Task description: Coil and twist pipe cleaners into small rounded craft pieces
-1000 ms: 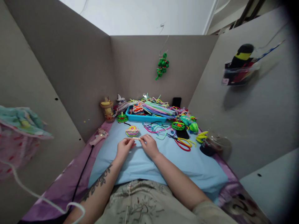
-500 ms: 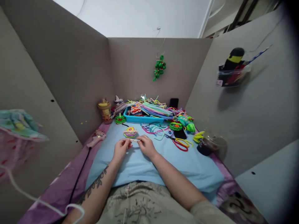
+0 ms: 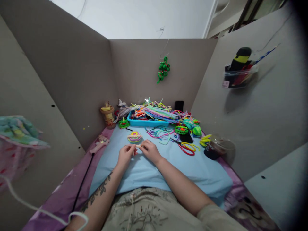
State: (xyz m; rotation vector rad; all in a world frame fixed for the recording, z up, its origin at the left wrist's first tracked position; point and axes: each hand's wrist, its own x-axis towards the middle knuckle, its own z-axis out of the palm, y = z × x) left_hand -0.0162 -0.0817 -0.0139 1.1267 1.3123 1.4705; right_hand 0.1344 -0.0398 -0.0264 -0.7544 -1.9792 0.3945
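Between my hands, just above the light blue cloth (image 3: 158,170), is a short pale pipe cleaner (image 3: 138,146). My left hand (image 3: 126,154) pinches one end of it. The fingers of my right hand (image 3: 150,151) close on the other end, so only a small stretch shows in the gap. Right behind the fingertips lies a round striped piece (image 3: 134,137) in pink, yellow and purple, made of fuzzy stems. Scissors (image 3: 185,148) with red and yellow handles lie to the right of my right hand, their blades partly open.
A blue tray (image 3: 149,123) heaped with coloured pipe cleaners stands at the back. Loose stems (image 3: 161,133) lie before it. Green fuzzy figures (image 3: 181,130) sit at the right and left. A pink glue gun (image 3: 99,144) with a black cord rests at left, and a cup (image 3: 108,116) stands behind it.
My hands have come slightly closer together, and less of the pale pipe cleaner shows between them. Both still pinch it. The view has shifted slightly.
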